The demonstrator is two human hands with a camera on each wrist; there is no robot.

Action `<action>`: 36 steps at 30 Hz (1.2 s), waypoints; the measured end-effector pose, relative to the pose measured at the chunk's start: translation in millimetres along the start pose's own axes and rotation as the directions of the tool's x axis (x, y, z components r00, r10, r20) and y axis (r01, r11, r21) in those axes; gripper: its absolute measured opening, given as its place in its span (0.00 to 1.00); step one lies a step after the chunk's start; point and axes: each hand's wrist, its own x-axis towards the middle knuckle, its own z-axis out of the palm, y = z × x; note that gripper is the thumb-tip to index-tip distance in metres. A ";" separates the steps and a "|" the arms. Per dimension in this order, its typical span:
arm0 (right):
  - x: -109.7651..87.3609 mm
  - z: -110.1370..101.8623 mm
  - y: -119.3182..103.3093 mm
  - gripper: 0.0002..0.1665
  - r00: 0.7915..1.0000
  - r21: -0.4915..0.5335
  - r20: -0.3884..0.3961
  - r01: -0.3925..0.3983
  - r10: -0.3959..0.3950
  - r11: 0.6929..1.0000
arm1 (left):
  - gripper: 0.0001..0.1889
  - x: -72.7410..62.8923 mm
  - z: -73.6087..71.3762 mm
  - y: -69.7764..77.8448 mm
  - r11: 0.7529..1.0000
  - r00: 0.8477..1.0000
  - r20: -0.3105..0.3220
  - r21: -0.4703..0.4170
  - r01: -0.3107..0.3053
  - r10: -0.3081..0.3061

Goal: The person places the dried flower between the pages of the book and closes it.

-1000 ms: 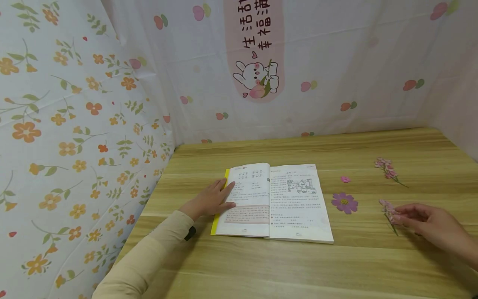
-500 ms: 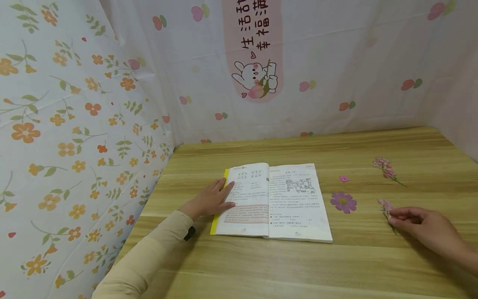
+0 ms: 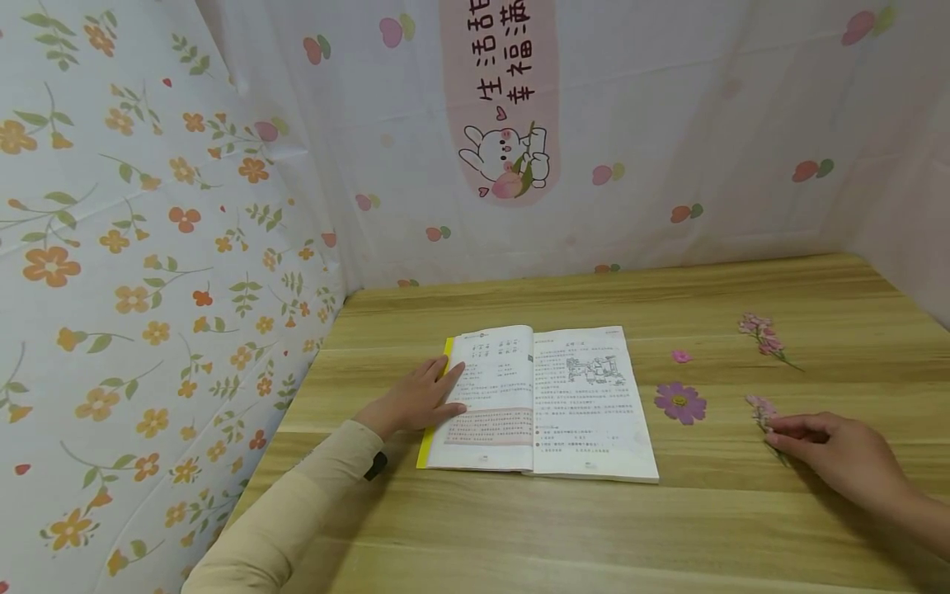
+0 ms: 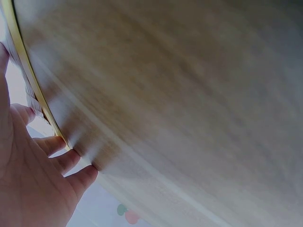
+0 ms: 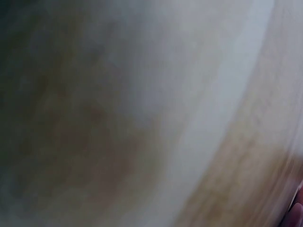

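Note:
An open book (image 3: 579, 412) with a yellow cover edge lies on the wooden table. My left hand (image 3: 416, 396) rests on its left page, fingers spread and the thumb lying on the printed text; the left wrist view shows that hand (image 4: 38, 175) from the palm side, at the book's edge. To the right of the book, my right hand (image 3: 842, 454) pinches the stem of a small pink flower sprig (image 3: 760, 407) between thumb and fingers, low over the table. Part of the stem is hidden by the fingers. The right wrist view catches only a fingertip (image 5: 294, 215) at its edge.
Between the book and the right hand lie a purple flower (image 3: 680, 403) with a yellow centre and a tiny pink flower (image 3: 680, 356). Farther back is another pink sprig (image 3: 764, 334). A printed cloth (image 3: 631, 107) hangs behind the table (image 3: 460, 528), and a floral one (image 3: 148, 289) at left.
My right hand has shifted slightly left, its fingertips closing in on the near sprig's stem. The left hand stays on the book.

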 end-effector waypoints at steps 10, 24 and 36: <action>3.4 -2.1 -5.8 0.23 0.996 0.034 0.047 -0.077 0.076 0.996 | 0.40 -1.9 -2.2 1.5 1.000 1.000 -0.011 -0.006 -0.006 0.006; 4.8 -11.0 -4.8 0.23 0.992 0.066 0.052 -0.116 0.113 0.991 | 0.40 -3.3 -4.5 1.9 1.000 1.000 -0.014 -0.022 -0.014 0.013; 11.6 -17.9 -8.1 0.36 0.963 0.127 0.226 -0.179 0.147 0.976 | 0.40 -2.9 -4.7 2.2 1.000 1.000 -0.015 -0.014 -0.021 0.021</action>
